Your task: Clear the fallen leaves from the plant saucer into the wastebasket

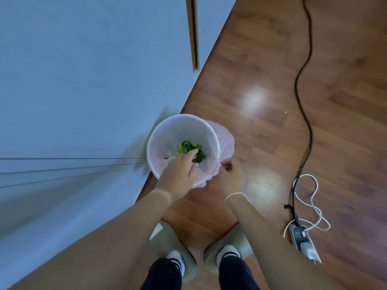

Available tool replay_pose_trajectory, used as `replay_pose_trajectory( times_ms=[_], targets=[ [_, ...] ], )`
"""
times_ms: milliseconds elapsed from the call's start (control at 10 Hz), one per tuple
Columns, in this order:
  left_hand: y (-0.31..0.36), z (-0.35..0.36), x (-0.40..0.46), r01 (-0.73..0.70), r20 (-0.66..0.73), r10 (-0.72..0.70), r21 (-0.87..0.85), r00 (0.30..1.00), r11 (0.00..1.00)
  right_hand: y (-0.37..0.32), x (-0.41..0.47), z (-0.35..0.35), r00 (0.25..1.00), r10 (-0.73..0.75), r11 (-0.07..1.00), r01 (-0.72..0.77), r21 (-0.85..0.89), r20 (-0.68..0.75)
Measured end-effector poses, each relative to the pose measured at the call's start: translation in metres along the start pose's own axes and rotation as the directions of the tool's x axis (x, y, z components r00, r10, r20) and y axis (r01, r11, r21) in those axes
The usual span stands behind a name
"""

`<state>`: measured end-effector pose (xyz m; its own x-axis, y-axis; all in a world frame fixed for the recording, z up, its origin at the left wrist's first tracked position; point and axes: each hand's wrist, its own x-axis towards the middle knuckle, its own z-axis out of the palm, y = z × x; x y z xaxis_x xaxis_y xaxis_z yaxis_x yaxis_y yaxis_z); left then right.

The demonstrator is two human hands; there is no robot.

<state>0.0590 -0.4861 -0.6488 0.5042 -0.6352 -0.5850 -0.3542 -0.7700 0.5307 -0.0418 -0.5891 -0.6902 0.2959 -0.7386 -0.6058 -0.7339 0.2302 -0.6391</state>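
A white round wastebasket (161, 130) with a thin plastic liner stands on the wooden floor against the wall. Green leaves (188, 147) lie heaped at its bottom. My left hand (180, 174) hangs over the near rim with fingers stretched out and reaching down toward the leaves, holding nothing that I can see. My right hand (229, 174) is just right of the basket, its fingers curled on the loose edge of the liner (225, 143). The plant saucer is not in view.
A pale wall (83, 80) fills the left side, with a door frame (193, 32) farther back. A black cable (303, 91) and a white cord (314, 195) run to a power strip (302, 239) on the floor at right. My feet in slippers (209, 258) stand close below the basket.
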Motion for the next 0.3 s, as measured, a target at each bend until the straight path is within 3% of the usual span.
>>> replay_pose_trajectory(
  times_ms=[200,300],
  targets=[
    [0.007,-0.053,-0.027,0.047,-0.048,-0.048,-0.015,0.998,0.999,-0.057,-0.03,0.007,0.985,-0.057,0.997,0.064,-0.039,0.162],
    [0.008,-0.075,-0.04,0.072,-0.079,-0.07,0.02,0.994,0.997,-0.083,-0.046,0.002,0.967,0.025,0.998,-0.007,-0.07,0.252]
  ],
)
